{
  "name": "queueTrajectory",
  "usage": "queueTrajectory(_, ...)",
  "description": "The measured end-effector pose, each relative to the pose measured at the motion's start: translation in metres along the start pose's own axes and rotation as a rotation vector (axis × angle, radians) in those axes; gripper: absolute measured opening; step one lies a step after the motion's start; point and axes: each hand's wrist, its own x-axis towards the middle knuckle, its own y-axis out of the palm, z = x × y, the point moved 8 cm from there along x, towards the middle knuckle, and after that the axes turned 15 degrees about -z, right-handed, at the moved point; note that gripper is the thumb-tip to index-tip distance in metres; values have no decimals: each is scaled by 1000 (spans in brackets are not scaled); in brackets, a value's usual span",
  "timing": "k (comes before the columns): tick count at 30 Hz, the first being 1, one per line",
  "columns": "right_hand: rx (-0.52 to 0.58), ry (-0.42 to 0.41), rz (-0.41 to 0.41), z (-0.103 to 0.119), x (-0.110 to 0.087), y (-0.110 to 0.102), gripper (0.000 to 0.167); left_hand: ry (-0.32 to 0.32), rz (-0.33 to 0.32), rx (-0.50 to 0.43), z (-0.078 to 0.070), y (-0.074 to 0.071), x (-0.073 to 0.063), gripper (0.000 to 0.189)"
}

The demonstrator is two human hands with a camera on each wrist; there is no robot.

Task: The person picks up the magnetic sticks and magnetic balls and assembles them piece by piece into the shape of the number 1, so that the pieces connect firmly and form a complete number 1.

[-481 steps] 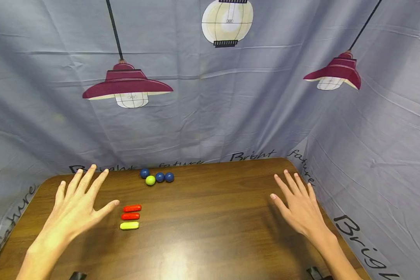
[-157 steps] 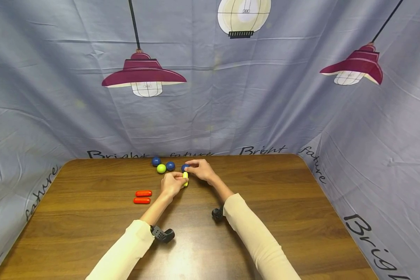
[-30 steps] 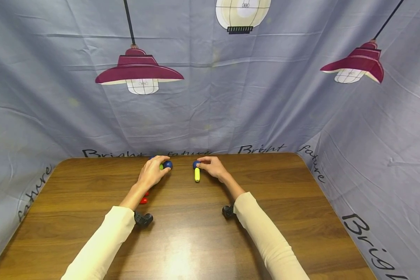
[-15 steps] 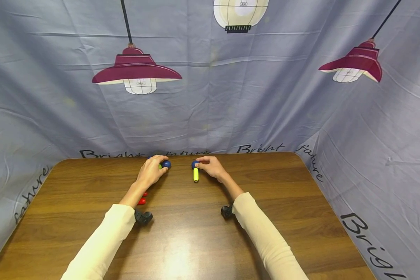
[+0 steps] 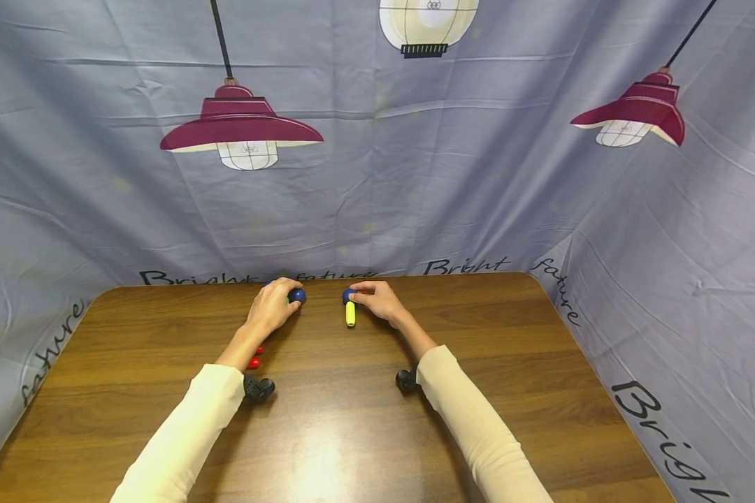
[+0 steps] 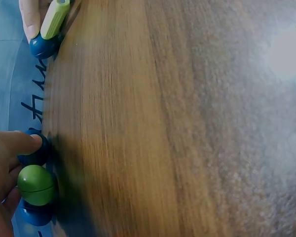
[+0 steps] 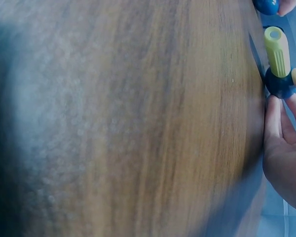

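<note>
My left hand (image 5: 272, 306) pinches a blue ball (image 6: 35, 157) near the table's back edge. Beside that ball sit a green ball (image 6: 37, 185) and another blue ball (image 6: 35, 213), mostly covered by the hand in the head view. Farther right, my right hand (image 5: 380, 300) holds a third blue ball (image 7: 279, 85) between thumb and fingers. A short yellow ribbed rod (image 5: 350, 314) sticks out from this ball toward the table's front, its far end touched by no finger.
Two red rods (image 5: 254, 363) lie on the brown wooden table (image 5: 327, 391), partly hidden under the left forearm. A grey curtain (image 5: 352, 175) printed with lamps hangs right behind the table's back edge. Black cameras (image 5: 259, 389) are worn on both wrists.
Earliest, both hands were spread above the table. Later the left fingers held the yellow rod against the right hand's blue ball, then moved left to another blue ball. The last second shows hardly any motion.
</note>
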Motion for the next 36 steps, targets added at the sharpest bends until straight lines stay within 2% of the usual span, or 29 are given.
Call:
queueTrajectory(5,8,1,-3,0,0,0,33,38,-7,25,-3,1,1,37)
queueTrajectory(11,11,0,-4,0,0,1,33,27,-27,-10,-7,-2,0,37)
queueTrajectory(17,4,0,-9,0,1,0,33,44,-45,-90,-21,-2,-6,37)
queueTrajectory(26,15,-25,-25,-1,2,1,33,60,-39,-213,-45,4,-18,36)
queueTrajectory(31,13,-16,-17,1,0,0,33,37,-38,-299,-55,3,-26,35)
queueTrajectory(36,1,-9,-20,2,-1,0,32,-29,-25,-425,-61,6,-36,33)
